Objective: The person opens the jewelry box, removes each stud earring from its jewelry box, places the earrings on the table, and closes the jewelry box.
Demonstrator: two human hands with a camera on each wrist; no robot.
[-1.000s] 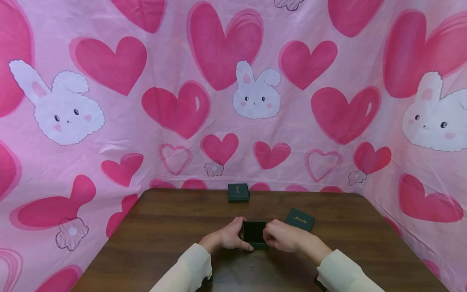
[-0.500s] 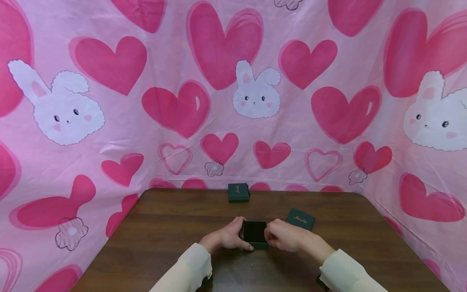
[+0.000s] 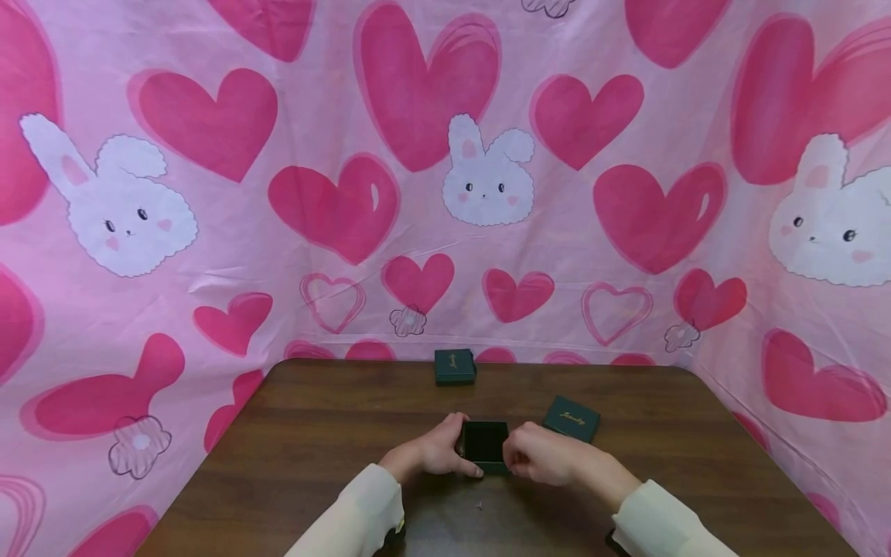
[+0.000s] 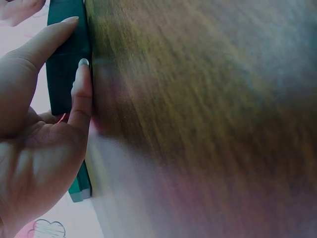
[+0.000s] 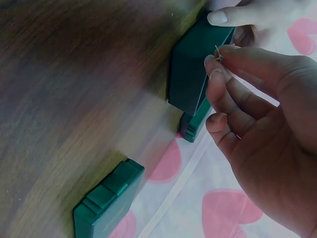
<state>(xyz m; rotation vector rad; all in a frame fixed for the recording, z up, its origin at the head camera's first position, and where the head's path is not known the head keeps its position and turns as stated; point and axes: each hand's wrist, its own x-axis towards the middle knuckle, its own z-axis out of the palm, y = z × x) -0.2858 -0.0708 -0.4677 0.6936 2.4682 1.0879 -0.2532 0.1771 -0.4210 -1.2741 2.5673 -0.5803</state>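
Note:
An uncovered dark green jewelry box with a black inside stands on the table near the front middle. My left hand holds its left side, thumb along the front wall and fingers round the back. In the right wrist view, my right hand pinches a tiny earring with a thin metal pin between thumb and fingertips, right at the box's upper edge. The box's lid, gold-lettered, lies on the table just beyond the right hand. Most of the box's inside is too dark to make out.
A second green jewelry box, with its lid on, stands at the table's back edge. A tiny light-coloured object lies on the brown wooden table in front of the open box. Pink heart-printed cloth hangs around the table.
The right hand shifts very slightly at the box's right edge. My left hand, the open box, the lid and the far box stay in place.

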